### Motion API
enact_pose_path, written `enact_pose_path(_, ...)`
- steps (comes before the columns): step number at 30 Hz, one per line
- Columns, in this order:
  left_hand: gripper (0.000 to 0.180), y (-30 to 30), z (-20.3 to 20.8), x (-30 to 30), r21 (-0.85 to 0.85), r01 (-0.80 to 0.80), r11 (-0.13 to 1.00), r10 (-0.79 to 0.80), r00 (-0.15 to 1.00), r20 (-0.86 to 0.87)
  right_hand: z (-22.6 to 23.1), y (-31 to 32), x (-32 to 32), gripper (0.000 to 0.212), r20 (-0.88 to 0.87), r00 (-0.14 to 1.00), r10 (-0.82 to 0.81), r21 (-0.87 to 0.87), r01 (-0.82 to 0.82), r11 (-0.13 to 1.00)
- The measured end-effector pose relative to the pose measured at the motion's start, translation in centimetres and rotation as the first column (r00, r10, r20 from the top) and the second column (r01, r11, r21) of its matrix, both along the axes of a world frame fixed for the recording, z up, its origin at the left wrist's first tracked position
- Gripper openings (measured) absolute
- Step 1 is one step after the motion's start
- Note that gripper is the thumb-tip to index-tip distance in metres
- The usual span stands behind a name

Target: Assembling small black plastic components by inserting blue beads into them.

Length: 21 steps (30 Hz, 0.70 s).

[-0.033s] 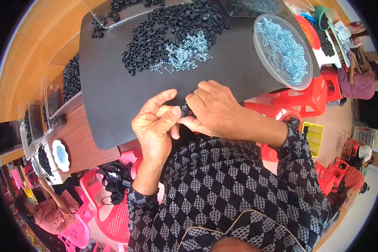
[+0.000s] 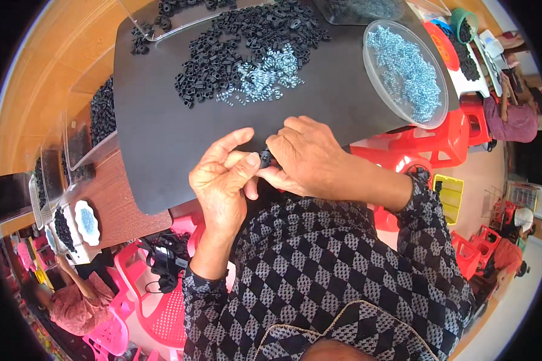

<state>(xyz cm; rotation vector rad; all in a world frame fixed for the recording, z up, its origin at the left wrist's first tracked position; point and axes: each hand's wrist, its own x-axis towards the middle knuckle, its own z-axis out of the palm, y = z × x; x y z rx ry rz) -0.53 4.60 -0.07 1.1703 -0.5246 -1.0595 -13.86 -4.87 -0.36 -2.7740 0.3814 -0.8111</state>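
Note:
Close to my body, just off the near edge of the dark board (image 2: 156,150), my left hand (image 2: 221,177) pinches a small black plastic part (image 2: 265,158) between thumb and fingers. My right hand (image 2: 304,157) is closed on the same part from the other side, its fingertips hiding much of it. Beyond my hands lies a heap of black plastic parts (image 2: 208,66). At its near side is a loose pile of small metal springs (image 2: 268,75). Whether a spring sits in the held part cannot be seen.
A round clear tray (image 2: 372,72) full of springs stands at the right of the board. Red stools (image 2: 448,141) and a yellow crate (image 2: 457,186) are to the right. Pink chairs (image 2: 168,319) stand at the lower left. Other people work at both sides.

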Motion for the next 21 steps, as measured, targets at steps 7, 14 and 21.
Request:
enact_pose_path(7, 0.03, 0.3, 0.1, -0.5, -0.029, -0.017, 0.999, 0.018, 1.0, 0.025, -0.2, 0.2, 0.0, 0.031, 0.084, 0.996, 0.021, 0.037, -0.024, 0.999)
enact_pose_path(14, 0.032, 0.5, -0.6, -0.2, -0.008, 0.039, 0.999, -0.038, 0.999, 0.027, -1.4, 0.1, 0.3, 0.028, 0.142, 0.989, 0.048, -0.024, -0.045, 0.999)
enact_pose_path(21, 0.024, 0.9, -0.1, 2.7, 0.045, 0.007, 0.999, -0.02, 0.958, 0.288, 3.7, -4.2, -2.1, 0.022, 0.075, 0.978, -0.195, -0.069, 0.2, 0.977)
